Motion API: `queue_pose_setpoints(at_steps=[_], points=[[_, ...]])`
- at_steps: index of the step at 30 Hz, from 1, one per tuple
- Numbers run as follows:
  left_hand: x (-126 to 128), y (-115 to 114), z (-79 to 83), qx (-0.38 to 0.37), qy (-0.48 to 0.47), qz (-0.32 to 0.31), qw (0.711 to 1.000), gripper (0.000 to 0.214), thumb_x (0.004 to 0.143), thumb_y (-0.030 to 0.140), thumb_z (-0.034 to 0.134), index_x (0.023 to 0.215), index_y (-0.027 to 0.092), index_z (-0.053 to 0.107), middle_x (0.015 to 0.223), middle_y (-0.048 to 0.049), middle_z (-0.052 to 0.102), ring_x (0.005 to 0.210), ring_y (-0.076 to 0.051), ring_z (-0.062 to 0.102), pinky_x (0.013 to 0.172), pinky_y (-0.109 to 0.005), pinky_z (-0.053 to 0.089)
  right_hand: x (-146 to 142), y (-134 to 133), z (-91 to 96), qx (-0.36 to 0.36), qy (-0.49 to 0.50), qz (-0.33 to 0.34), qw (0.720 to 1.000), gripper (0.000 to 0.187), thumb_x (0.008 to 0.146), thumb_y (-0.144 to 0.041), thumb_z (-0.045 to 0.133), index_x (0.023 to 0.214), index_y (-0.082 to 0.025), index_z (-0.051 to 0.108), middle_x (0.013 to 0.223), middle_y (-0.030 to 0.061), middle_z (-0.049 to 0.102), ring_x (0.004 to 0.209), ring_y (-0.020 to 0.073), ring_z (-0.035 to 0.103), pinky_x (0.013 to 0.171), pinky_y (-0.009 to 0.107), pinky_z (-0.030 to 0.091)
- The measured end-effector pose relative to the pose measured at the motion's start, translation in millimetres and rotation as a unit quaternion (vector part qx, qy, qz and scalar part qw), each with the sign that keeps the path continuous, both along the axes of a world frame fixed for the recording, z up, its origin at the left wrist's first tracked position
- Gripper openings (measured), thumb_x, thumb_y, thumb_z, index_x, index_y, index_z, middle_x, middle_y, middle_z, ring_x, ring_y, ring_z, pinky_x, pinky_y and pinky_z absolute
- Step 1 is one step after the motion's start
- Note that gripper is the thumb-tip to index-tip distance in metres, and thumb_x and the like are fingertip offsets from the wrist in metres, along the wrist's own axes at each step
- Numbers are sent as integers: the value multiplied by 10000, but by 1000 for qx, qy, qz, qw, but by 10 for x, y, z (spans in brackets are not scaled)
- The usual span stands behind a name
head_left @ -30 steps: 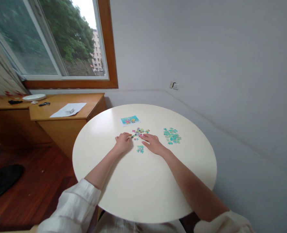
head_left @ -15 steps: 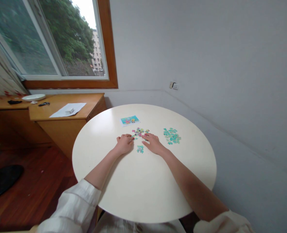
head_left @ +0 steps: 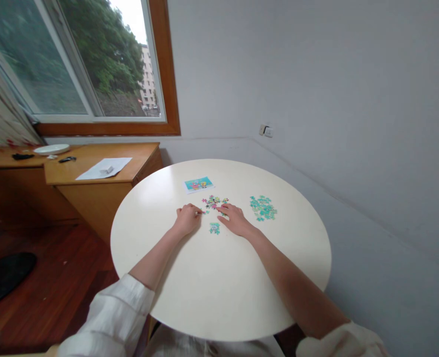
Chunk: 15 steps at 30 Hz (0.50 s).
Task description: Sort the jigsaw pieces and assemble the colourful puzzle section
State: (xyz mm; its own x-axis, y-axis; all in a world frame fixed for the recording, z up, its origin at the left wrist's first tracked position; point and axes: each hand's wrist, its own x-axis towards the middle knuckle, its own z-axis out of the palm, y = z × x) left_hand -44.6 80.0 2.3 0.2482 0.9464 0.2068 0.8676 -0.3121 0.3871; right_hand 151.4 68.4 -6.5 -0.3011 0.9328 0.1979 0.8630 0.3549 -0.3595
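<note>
A small heap of mixed, colourful jigsaw puzzle pieces (head_left: 212,201) lies on the round white table (head_left: 219,287), between and just beyond my hands. My left hand (head_left: 189,219) rests at the heap's left side with its fingers curled and pressed together; whatever is in them is too small to make out. Right by its fingertips are a few loose pieces (head_left: 205,212). My right hand (head_left: 235,219) lies at the heap's right edge, fingers stretched out and thumb apart, partly covering some pieces. Nearer to me sits a small joined puzzle section (head_left: 214,228), teal with a pale figure.
To the right is a separate pile of teal puzzle pieces (head_left: 263,208). A picture card (head_left: 199,185) with cartoon figures lies behind the heap. Left of the table stands a wooden desk (head_left: 137,168) carrying a paper sheet (head_left: 93,171) and a white plate (head_left: 51,149).
My left hand has shifted slightly to the left, away from the heap, uncovering more of the loose pieces there. My right hand stays in place.
</note>
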Motion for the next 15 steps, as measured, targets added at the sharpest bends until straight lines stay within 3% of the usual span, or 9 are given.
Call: queue_pose_setpoints(at_steps=[8, 15], points=[[10, -4, 47, -22, 2, 25, 999, 196, 726, 182, 479, 820, 212, 648, 873, -53, 633, 861, -207, 551, 804, -356, 350, 9, 6, -9, -2, 1, -1, 1000, 385, 832, -338, 435, 1200, -241, 490, 1245, 87, 452, 1159, 210, 389, 966, 390, 246], [-10, 20, -9, -19, -42, 22, 999, 279, 719, 145, 492, 984, 206, 559, 882, -40, 626, 823, -173, 559, 772, -316, 378, 15, 24, -43, 8, 5, 2, 1000, 381, 829, -340, 440, 1192, -241, 497, 1235, 88, 459, 1157, 210, 390, 961, 390, 252]])
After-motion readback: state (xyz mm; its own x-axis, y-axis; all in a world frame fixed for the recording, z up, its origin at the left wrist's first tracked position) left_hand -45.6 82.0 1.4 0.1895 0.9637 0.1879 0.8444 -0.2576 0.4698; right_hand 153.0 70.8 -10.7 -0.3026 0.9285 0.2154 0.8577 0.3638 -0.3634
